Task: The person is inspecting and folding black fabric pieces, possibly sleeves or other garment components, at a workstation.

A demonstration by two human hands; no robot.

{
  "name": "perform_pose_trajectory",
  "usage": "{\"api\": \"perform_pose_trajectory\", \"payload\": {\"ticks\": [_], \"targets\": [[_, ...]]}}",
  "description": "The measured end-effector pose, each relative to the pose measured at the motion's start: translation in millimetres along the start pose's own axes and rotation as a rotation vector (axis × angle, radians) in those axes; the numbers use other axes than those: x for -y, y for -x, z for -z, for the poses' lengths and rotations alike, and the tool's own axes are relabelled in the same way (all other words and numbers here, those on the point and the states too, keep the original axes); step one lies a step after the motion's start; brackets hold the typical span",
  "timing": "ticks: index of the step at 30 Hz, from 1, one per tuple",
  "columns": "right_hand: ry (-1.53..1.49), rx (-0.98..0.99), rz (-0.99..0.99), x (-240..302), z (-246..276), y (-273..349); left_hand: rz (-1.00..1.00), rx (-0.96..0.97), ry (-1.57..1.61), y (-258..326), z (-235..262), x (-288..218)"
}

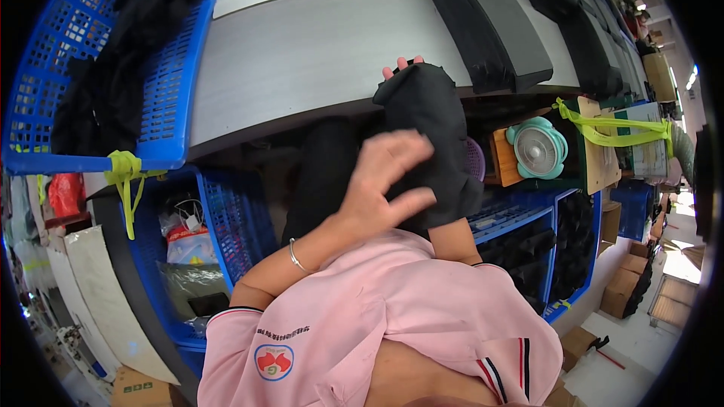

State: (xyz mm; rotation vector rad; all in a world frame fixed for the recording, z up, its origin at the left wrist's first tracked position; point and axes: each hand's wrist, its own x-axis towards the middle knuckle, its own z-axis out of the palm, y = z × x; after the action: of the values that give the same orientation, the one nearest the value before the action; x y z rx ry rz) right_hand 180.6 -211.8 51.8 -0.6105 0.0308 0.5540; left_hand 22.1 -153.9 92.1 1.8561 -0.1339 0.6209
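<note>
Black cloth piece point(434, 124) draped at 1 o'clock over right forearm; inside or underneath, unclear. Only fingertips of right hand point(402, 65) are exposed; grip can't be told. Left hand point(375, 187) splayed, nothing held. Judged midway: arm covered, piece not yet set on bench point(302, 53).

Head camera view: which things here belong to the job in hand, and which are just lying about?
In the job:
black fabric piece, covering most of the right hand;
left hand, open, near it;
probably the stacked black pieces on the table.

Apparently just lying about:
teal fan;
red bundle;
cardboard box.
</note>
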Motion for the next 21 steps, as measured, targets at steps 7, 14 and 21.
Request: {"api": "perform_pose_trajectory", "payload": {"ticks": [7, 14, 21], "targets": [[0.276, 0.221, -0.029, 17.2, -36.6, 36.1, 0.062, 0.046, -0.072, -35.6, 21.4, 47.2], [1.685, 0.117, 0.502, 47.6, -65.9, -8.2, -0.055, -0.164, -0.177, -19.2, -10.3, 14.9], [0.912, -0.008, 0.743, 9.9, -41.4, -20.7, 0.042, -0.25, -0.154, -3.7, -18.9, 36.2]]}}
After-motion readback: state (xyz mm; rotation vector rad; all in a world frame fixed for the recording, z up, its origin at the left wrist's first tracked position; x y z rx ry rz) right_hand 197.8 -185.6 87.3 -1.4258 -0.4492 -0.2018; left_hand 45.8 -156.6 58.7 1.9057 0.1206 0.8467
